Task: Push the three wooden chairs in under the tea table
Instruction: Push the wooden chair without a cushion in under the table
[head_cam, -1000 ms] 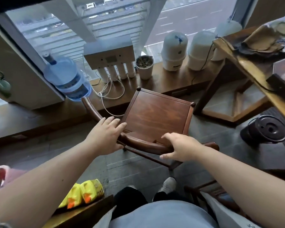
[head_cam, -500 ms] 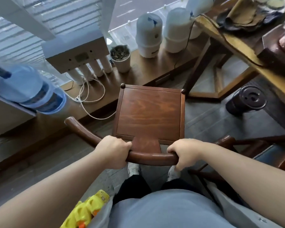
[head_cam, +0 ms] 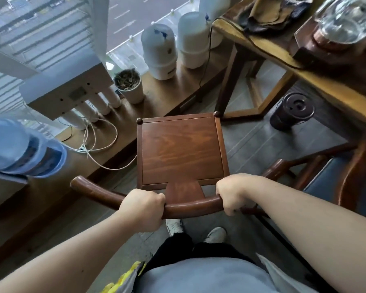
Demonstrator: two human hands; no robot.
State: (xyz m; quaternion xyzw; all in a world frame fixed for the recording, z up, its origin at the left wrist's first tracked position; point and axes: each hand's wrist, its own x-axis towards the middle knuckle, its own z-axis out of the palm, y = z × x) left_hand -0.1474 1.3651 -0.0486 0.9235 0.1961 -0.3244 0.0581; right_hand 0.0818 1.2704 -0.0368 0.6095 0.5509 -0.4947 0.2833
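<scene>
A dark wooden chair (head_cam: 181,149) with a square seat and a curved back rail stands in front of me, facing away. My left hand (head_cam: 143,208) is closed around the back rail left of its middle. My right hand (head_cam: 234,193) grips the same rail on the right. The tea table (head_cam: 317,81), a thick yellowish wooden slab on dark legs, fills the upper right, and the chair's front right corner is close to its near leg. A second chair (head_cam: 338,178) with a blue seat pad shows at the right edge, partly behind my right arm.
A low wooden ledge (head_cam: 163,96) runs along the window with white tanks (head_cam: 159,51), a plant pot (head_cam: 129,85), a white filter unit (head_cam: 68,89), loose cables (head_cam: 99,140) and a blue water jug (head_cam: 23,151). A dark round canister (head_cam: 292,111) stands on the floor under the table edge.
Both hands went from resting on the rail to gripping it firmly. The chair has turned square to me, and the view has swung toward the tea table.
</scene>
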